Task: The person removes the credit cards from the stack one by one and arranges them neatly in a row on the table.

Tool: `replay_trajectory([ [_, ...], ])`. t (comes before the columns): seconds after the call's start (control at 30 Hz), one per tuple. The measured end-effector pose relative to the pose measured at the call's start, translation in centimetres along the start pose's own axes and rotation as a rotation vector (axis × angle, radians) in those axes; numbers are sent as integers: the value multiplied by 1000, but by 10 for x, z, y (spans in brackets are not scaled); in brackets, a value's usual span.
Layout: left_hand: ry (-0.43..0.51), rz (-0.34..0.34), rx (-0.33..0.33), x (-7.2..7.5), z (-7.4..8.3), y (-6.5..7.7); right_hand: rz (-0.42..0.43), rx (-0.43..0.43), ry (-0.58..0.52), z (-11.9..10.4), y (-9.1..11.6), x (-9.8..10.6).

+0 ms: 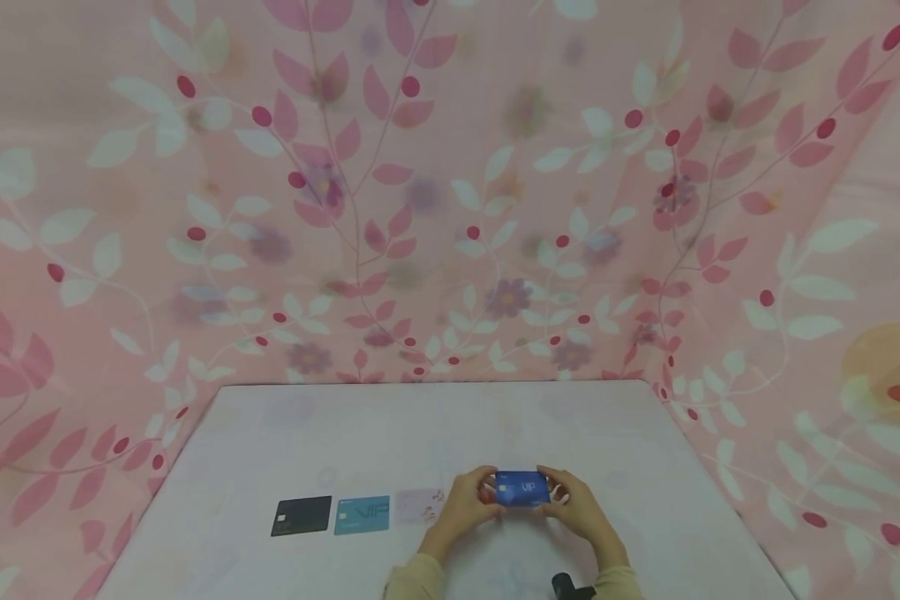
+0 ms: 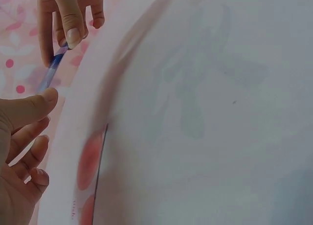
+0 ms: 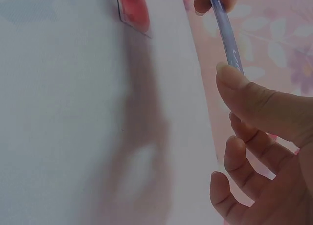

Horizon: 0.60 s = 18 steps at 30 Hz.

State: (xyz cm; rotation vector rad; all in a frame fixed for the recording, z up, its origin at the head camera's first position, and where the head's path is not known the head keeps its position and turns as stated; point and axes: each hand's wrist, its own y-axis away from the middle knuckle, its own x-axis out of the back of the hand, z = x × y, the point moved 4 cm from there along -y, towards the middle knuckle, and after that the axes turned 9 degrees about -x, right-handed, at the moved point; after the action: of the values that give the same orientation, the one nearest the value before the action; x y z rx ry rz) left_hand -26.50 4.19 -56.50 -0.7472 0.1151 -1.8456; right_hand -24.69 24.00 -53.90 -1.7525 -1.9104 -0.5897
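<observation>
A blue VIP card point(image 1: 522, 489) is held up above the white table between both hands, its printed face toward the head camera. My left hand point(image 1: 467, 502) pinches its left edge between thumb and fingers, while my right hand point(image 1: 576, 505) pinches the right edge. In the left wrist view the card point(image 2: 53, 68) appears nearly edge-on between the two hands. Seen from the right wrist, the card point(image 3: 226, 32) looks slightly bowed. Beside the left hand lies a pale card with red flowers point(image 1: 420, 505), partly covered by that hand.
Left of the pale card, a light-blue VIP card point(image 1: 362, 515) and a black card point(image 1: 301, 516) lie in a row on the white table point(image 1: 307, 433). A black object point(image 1: 570, 587) shows by the right sleeve. Pink floral cloth point(image 1: 450, 208) hangs around the table.
</observation>
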Motion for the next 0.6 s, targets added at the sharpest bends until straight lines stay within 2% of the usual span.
replay_trajectory([
  [0.3, -28, -30, 31, -13, -6, 0, -11, -85, 9, 17, 1, -2],
  [0.43, -40, -51, 80, -17, -9, 0, -14, -97, 18, 24, 1, -4],
  [0.6, -88, -67, 163, -22, -14, 4, -40, -62, 4, 31, 0, -7],
])
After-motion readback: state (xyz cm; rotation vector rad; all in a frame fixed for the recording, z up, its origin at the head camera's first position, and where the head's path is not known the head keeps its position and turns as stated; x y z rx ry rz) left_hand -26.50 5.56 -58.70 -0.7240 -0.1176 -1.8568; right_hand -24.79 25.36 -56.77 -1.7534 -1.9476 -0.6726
